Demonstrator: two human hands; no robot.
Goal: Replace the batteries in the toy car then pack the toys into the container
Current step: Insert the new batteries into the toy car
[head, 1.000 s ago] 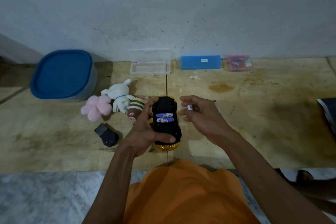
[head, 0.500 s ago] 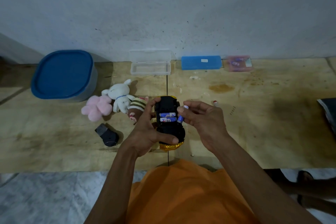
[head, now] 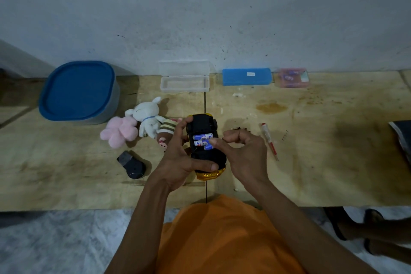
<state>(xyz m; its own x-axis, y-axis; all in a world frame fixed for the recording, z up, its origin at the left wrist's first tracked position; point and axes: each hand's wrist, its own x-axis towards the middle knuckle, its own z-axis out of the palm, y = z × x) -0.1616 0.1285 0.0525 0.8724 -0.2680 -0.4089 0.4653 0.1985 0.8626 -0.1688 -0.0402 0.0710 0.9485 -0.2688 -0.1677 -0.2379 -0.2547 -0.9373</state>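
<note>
Two hands meet over the toy car [head: 205, 140], belly-up and glossy black with a gold plastic bumper at the near end. The left hand [head: 180, 158] wraps it from the side, thumb across the near end of the underside and fingers curled over the far end, gripping hard. The right hand [head: 242, 153] comes in from the other side, its index finger laid on the blue-and-white batteries [head: 203, 140], small cylinders sitting side by side in the open bay; the rest of those fingers are curled, and whether they pinch the nearest cell I cannot tell.

Beyond the left hand lie three soft toys in a huddle: a fluffy pink plush [head: 120, 131], a white fuzzy rabbit [head: 148, 118] and a striped plush [head: 165, 133] tucked against the left knuckles. Left of the left wrist sits a dark, wedge-shaped piece [head: 132, 164]. Far out past the plush stands the container [head: 77, 91], rounded-square, with a smooth blue lid on it.

Right of the right hand, a slim screwdriver [head: 269, 140] with a red, clear handle lies on the stained wooden table [head: 333, 151]. Against the wall ahead are a clear open plastic case [head: 184, 80], a flat blue box [head: 246, 77] and a pink translucent box [head: 292, 78].
</note>
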